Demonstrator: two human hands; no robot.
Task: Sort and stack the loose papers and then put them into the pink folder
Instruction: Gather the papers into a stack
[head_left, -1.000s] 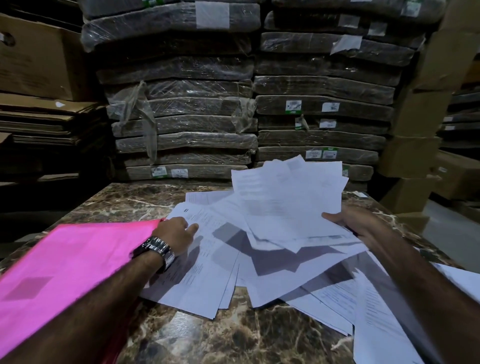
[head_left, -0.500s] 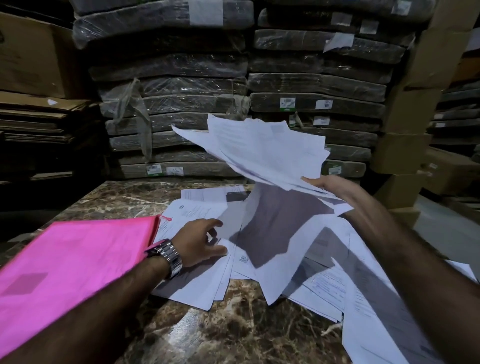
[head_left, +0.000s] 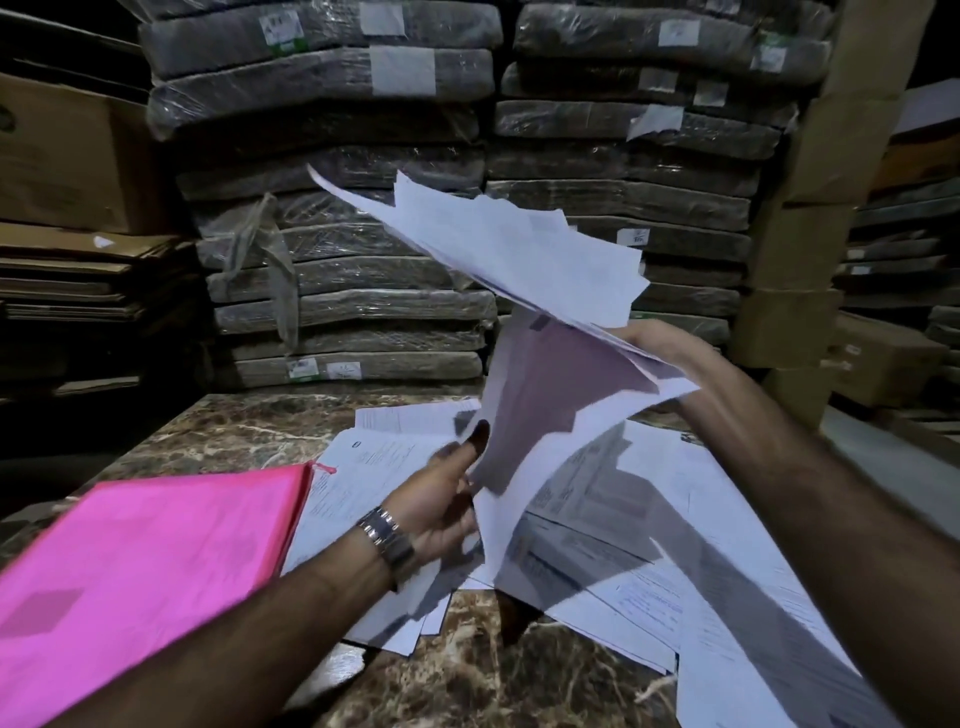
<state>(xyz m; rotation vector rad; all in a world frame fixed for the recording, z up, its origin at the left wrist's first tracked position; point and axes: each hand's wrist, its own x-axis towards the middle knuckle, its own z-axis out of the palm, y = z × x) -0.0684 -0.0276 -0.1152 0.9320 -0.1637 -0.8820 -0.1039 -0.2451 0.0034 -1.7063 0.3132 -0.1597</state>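
right hand (head_left: 655, 340) grips fanned sheaf (head_left: 519, 254) up above marble table (head_left: 218, 441). left hand (head_left: 441, 499) pinches edge of its drooping lower sheet (head_left: 545, 395). more loose papers (head_left: 613, 561) spread on table; pink folder (head_left: 145, 561) lies closed at left.

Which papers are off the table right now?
The fanned batch gripped in the right hand, held up before the wrapped bundles. The remaining sheets lie flat on the marble table beside the pink folder.
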